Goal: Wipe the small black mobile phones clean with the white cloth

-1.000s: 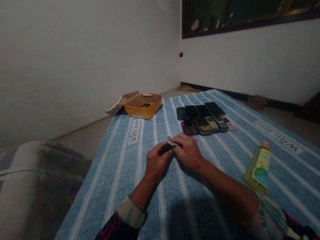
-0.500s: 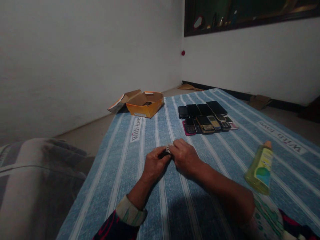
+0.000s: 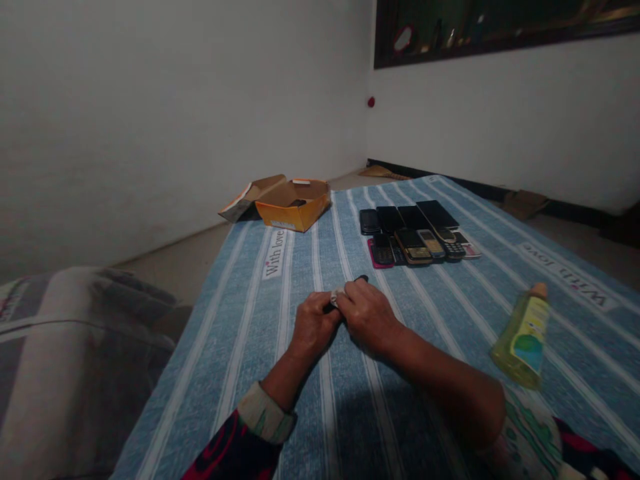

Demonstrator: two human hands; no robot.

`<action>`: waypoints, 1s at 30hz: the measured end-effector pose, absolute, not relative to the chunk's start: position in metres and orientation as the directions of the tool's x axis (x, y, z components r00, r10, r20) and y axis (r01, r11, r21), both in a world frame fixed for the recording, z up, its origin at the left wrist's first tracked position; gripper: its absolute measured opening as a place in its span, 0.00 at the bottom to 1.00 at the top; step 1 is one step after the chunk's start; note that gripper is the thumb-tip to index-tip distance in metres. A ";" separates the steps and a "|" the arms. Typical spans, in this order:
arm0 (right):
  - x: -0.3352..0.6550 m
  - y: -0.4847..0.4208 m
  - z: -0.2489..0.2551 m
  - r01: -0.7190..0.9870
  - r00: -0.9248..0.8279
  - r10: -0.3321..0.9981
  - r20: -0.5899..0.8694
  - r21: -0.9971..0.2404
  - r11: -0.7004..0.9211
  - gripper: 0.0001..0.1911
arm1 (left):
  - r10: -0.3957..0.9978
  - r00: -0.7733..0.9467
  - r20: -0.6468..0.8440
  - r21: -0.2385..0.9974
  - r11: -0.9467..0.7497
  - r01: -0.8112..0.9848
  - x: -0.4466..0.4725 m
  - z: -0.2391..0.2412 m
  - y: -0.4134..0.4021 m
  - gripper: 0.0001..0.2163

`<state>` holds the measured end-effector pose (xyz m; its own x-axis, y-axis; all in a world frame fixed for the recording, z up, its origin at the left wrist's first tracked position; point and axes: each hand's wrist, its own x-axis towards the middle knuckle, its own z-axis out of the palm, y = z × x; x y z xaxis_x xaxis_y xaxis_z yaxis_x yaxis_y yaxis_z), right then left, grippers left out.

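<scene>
Left hand and right hand are basically bumped together out front, fingers curled in pretty tight. Left forearm angles up and inward, right forearm slants across, longer bare stretch showing.

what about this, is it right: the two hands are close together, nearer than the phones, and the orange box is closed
One thing is wrong: the head view shows the orange box open, its lid tilted out. The left hand and right hand are indeed close together, nearer than the phones.
</scene>
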<state>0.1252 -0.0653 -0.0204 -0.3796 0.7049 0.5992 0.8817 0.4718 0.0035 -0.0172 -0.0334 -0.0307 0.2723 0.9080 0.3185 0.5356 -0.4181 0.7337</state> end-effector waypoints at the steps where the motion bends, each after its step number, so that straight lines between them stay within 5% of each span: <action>1: 0.128 -0.063 -0.021 0.891 -0.369 0.719 0.589 0.004 0.454 0.09 | 0.908 0.273 0.317 0.731 -0.417 0.539 -0.017 -0.031 -0.034 0.06; 6: 0.142 -0.055 -0.020 0.936 -0.281 0.789 0.547 -0.024 0.350 0.09 | 0.916 0.254 0.311 0.740 -0.401 0.540 -0.016 -0.033 -0.034 0.07; 14: 0.129 -0.065 -0.025 0.867 -0.401 0.686 0.607 0.012 0.497 0.11 | 0.914 0.257 0.314 0.717 -0.406 0.566 -0.016 -0.034 -0.033 0.04; 21: 0.150 -0.048 -0.026 0.948 -0.242 0.767 0.594 -0.024 0.318 0.11 | 0.921 0.241 0.306 0.726 -0.390 0.566 -0.015 -0.035 -0.034 0.06; 30: 0.129 -0.063 -0.030 0.870 -0.393 0.686 0.612 0.006 0.493 0.12 | 0.912 0.264 0.314 0.701 -0.410 0.584 -0.017 -0.039 -0.032 0.03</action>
